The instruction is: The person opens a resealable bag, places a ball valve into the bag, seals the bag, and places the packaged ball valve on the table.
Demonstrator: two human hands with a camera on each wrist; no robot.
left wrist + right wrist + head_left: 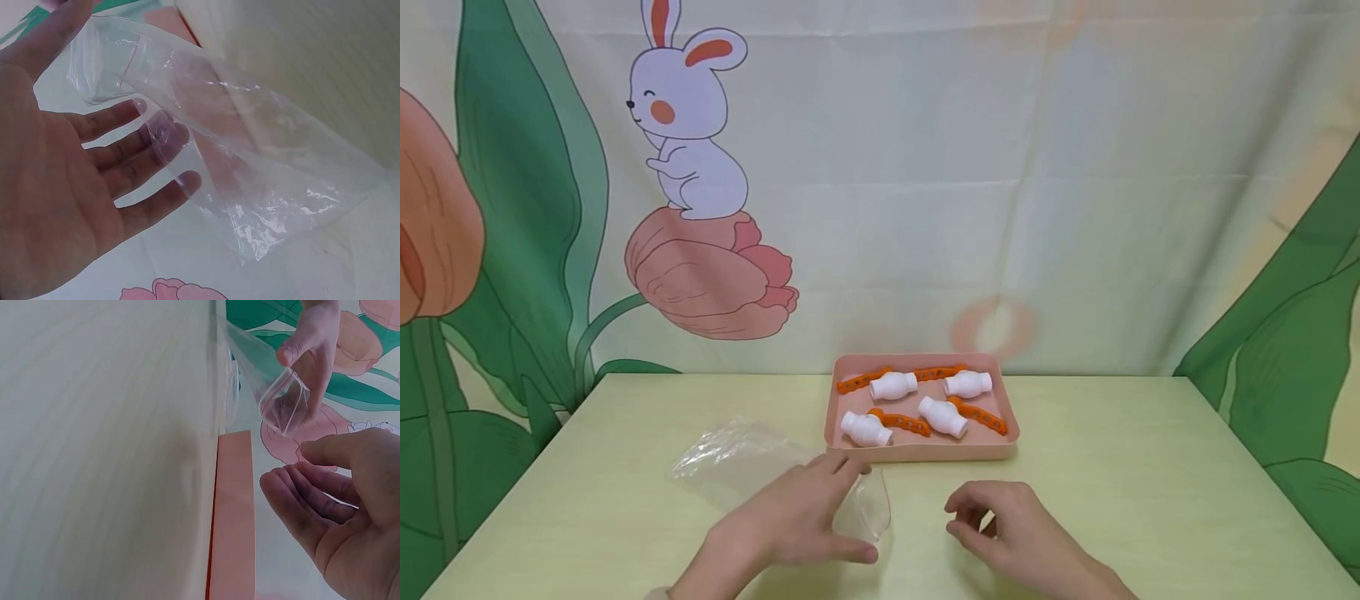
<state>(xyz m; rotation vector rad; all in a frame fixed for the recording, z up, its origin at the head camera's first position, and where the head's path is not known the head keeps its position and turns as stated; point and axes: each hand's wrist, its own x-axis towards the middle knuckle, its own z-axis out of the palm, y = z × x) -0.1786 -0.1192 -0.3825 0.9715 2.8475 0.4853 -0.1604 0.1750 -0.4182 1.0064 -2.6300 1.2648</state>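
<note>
A clear plastic zip bag (730, 462) hangs at my left hand (797, 517), its mouth end near the fingers. In the left wrist view the fingers (165, 187) are spread, and several fingertips show through the film of the bag (250, 144); the thumb stands apart. Whether the fingertips are inside or behind the bag I cannot tell. Opposite the mouth of the bag, my right hand (1018, 529) hovers with loosely bent fingers and holds nothing. Behind both hands, white ball valves (943, 417) with orange lever handles (981, 415) lie in a pink tray (917, 452).
The pale wooden table (1150, 483) reaches back to a hanging cloth (880, 208) printed with a rabbit, tulips and leaves. Near the table's back edge stands the tray, whose low side wall (234, 519) also shows in the right wrist view.
</note>
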